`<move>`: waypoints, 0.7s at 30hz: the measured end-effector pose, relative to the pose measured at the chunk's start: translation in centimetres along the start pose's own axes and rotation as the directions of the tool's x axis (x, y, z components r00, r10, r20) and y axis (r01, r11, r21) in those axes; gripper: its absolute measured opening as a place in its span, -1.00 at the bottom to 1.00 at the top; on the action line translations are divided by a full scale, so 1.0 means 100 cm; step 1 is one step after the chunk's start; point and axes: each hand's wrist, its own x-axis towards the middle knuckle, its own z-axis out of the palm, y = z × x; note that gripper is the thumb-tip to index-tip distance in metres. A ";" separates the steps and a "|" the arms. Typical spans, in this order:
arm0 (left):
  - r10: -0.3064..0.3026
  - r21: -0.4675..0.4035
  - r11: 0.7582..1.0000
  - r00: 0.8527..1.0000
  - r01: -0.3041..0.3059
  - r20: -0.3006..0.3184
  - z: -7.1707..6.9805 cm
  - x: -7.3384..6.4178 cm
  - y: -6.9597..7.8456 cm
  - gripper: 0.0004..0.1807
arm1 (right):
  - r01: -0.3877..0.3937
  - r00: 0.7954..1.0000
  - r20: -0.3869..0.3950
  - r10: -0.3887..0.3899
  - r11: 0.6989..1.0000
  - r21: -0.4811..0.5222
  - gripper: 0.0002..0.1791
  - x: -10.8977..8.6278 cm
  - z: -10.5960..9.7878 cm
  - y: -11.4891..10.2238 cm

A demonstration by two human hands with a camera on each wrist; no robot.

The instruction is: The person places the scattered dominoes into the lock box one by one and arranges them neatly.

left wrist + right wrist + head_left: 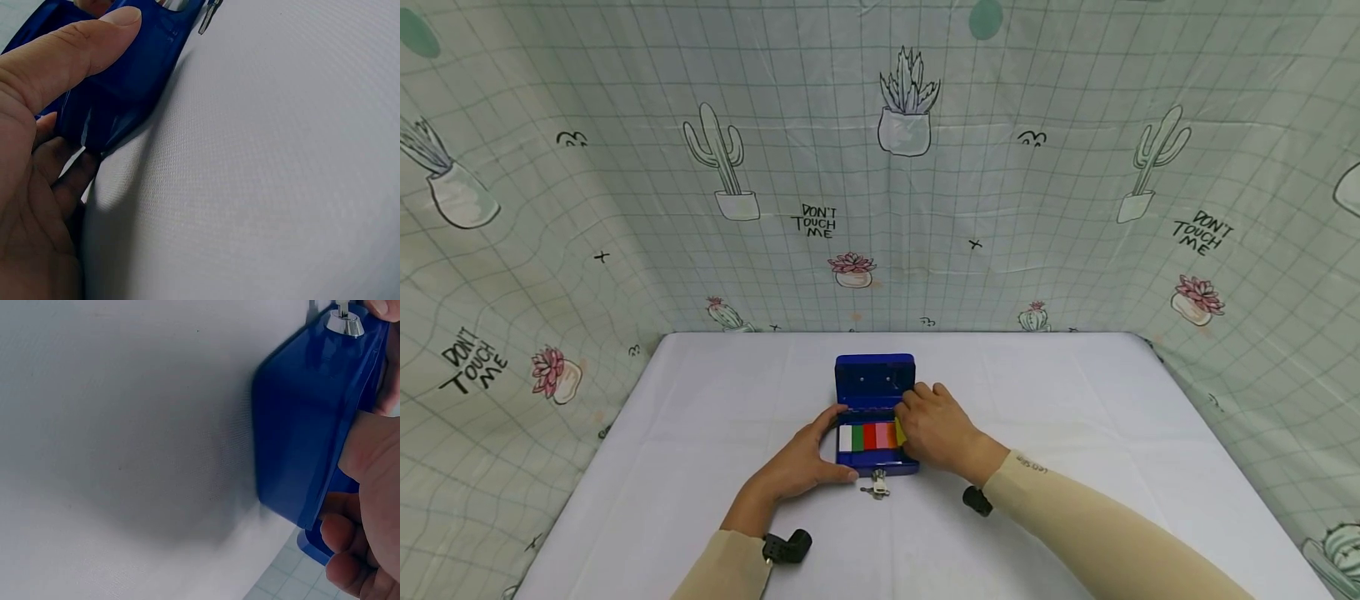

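A small blue metal cash box [880,461] stands on the white table with its lid [874,382] raised at the back. Inside lies a row of coloured blocks: white [846,438], green [857,437], red [869,436], pink, orange and, at the right end, yellow [901,431]. My left hand [801,462] grips the box's left side, thumb at the front corner and fingers toward the back. My right hand [938,429] reaches over the right wall and pinches the yellow block, fingertips hidden; in the right wrist view the thumb [359,447] dips inside the box.
Keys [877,490] hang from the silver lock [345,325] on the box's front, over the tablecloth. White cloth covers the table [715,400]. A patterned curtain [940,200] surrounds its back and sides. A black camera [790,547] sits at the left wrist.
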 end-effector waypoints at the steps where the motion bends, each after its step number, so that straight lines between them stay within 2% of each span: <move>1: 0.000 0.000 1.000 1.000 0.000 0.000 0.000 0.000 0.000 0.21 | -0.006 1.000 0.002 0.006 1.000 -0.005 -0.55 0.000 0.000 0.000; 21: -0.005 -0.006 1.000 1.000 0.005 0.000 0.000 -0.001 0.002 0.19 | -0.048 0.998 0.033 0.048 0.999 -0.020 -0.59 0.002 -0.003 -0.005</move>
